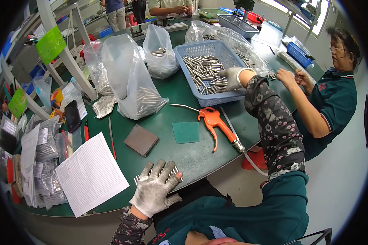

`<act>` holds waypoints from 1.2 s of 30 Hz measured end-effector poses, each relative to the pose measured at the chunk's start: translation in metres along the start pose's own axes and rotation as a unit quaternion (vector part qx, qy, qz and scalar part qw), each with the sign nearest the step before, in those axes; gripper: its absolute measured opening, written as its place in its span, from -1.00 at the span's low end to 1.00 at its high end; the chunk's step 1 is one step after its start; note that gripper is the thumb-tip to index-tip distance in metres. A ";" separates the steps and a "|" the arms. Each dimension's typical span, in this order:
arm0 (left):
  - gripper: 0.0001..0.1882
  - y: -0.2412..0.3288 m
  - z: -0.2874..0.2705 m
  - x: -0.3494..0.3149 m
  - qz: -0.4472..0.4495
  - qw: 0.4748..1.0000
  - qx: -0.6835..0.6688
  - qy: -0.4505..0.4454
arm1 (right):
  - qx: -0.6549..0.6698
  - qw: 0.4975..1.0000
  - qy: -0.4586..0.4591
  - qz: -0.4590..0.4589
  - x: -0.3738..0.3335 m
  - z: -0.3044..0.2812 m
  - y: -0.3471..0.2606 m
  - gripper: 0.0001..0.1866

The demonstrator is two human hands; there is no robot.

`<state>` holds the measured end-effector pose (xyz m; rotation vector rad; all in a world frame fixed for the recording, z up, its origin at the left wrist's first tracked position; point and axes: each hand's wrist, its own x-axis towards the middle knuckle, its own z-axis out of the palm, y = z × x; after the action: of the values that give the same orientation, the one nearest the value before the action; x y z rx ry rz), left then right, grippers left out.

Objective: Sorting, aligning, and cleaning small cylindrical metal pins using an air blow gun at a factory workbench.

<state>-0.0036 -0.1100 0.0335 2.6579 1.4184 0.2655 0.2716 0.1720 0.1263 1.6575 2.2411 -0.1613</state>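
two gloved hands work at a green table (200, 157); the left hand (156, 188), fingers spread, lies flat on a short row of metal rods (172, 171) at the near table edge; these rods lie side by side, long axes pointing away from the person; the right hand (232, 77) reaches into a blue basket (192, 50) of loose rods (202, 70), its fingers curled over a few, though the grip itself cannot be made out; the rods look stiff, smooth, likely slippery and prone to roll, heavy in bulk; best taken around the middle; an orange air gun (213, 121) lies between the hands.
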 end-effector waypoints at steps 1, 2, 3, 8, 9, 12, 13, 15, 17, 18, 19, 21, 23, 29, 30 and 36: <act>-0.18 0.000 -0.001 0.000 -0.002 1.000 0.000 -0.006 | 0.009 0.998 -0.056 0.019 0.011 0.005 0.005 -0.22; -0.18 0.000 -0.001 0.000 -0.005 1.000 -0.002 -0.006 | 0.018 0.993 -0.112 0.037 0.019 0.008 0.006 -0.04; -0.18 0.000 -0.002 0.000 -0.005 1.000 -0.004 -0.013 | 0.003 0.991 -0.132 0.037 0.024 0.012 0.003 0.00; -0.19 0.001 -0.004 -0.001 -0.010 0.999 -0.018 -0.033 | -0.059 0.997 -0.039 -0.032 0.053 0.033 0.007 -0.10; -0.19 0.000 -0.003 -0.001 -0.010 0.999 -0.022 -0.033 | -0.053 0.998 -0.024 -0.034 0.056 0.033 0.007 -0.15; -0.19 -0.001 -0.002 -0.003 -0.010 0.999 -0.030 -0.027 | -0.029 0.999 -0.008 -0.017 0.061 0.038 0.004 -0.23; -0.19 -0.001 -0.001 -0.001 -0.011 0.999 -0.030 -0.027 | -0.047 0.999 -0.012 -0.017 0.061 0.036 0.005 -0.31; -0.20 -0.004 -0.001 0.000 -0.009 0.999 -0.032 -0.036 | -0.065 0.997 -0.028 -0.018 0.053 0.031 -0.002 -0.35; -0.21 -0.005 -0.001 0.001 -0.008 0.999 -0.033 -0.035 | -0.098 0.994 -0.039 -0.038 0.052 0.031 -0.002 -0.51; -0.21 -0.005 -0.002 0.001 -0.006 0.999 -0.034 -0.032 | -0.099 0.994 -0.038 -0.037 0.055 0.032 -0.001 -0.51; -0.21 -0.005 -0.003 0.002 -0.006 0.999 -0.034 -0.030 | -0.108 0.993 -0.039 -0.040 0.058 0.033 0.000 -0.53; -0.22 -0.003 -0.006 0.000 -0.007 0.999 -0.033 -0.026 | -0.118 0.991 -0.039 -0.044 0.059 0.032 -0.001 -0.55; -0.23 -0.004 -0.005 0.000 -0.009 0.999 -0.034 -0.025 | -0.134 0.989 -0.034 -0.052 0.059 0.030 -0.002 -0.61; -0.29 0.000 -0.006 -0.001 -0.011 0.999 -0.022 -0.030 | -0.002 0.996 0.088 -0.014 0.060 0.029 0.015 -0.68; -0.23 0.000 -0.004 -0.002 -0.008 0.999 -0.026 -0.022 | -0.002 0.996 0.093 -0.013 0.056 0.026 0.015 -0.68; -0.23 0.005 -0.003 -0.004 -0.005 1.000 0.001 -0.005 | 0.199 0.955 0.219 0.014 0.031 0.018 0.030 -0.64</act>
<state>-0.0027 -0.1159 0.0369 2.6483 1.4295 0.2508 0.2957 0.2039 0.1020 2.1026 2.6411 -0.2760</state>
